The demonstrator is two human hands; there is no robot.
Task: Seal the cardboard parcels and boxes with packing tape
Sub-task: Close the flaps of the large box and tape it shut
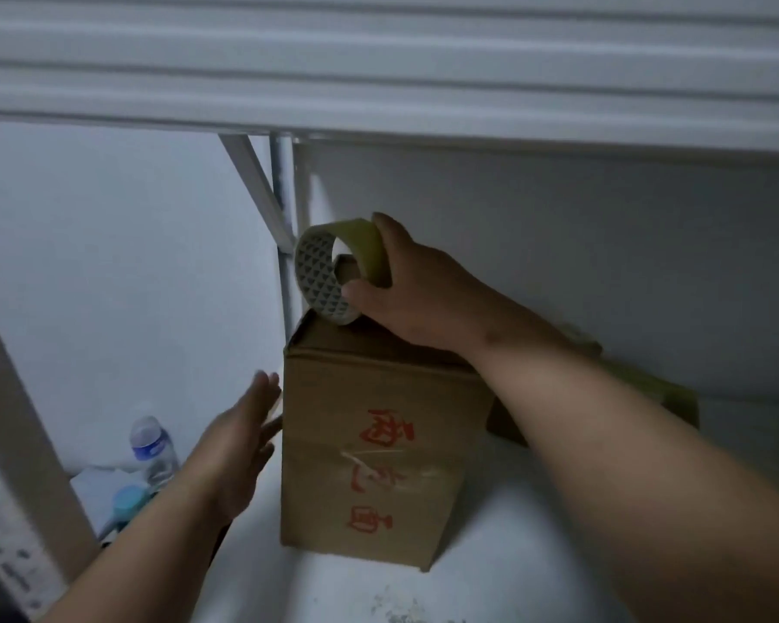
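A tall brown cardboard box (369,447) with red characters on its front stands on a white shelf surface (558,555). My right hand (414,290) grips a roll of yellowish packing tape (338,272) at the box's top far-left corner, the roll touching the top edge. My left hand (239,447) is flat with straight fingers against the box's left side. Old clear tape crosses the front face. Behind my right forearm lies a second piece of cardboard (675,397), mostly hidden.
A white upper shelf (378,83) overhangs close above the box. A metal upright and diagonal brace (280,218) stand just left of the box. Low at the left sit a plastic water bottle (151,447), a blue-capped item (129,499) and papers.
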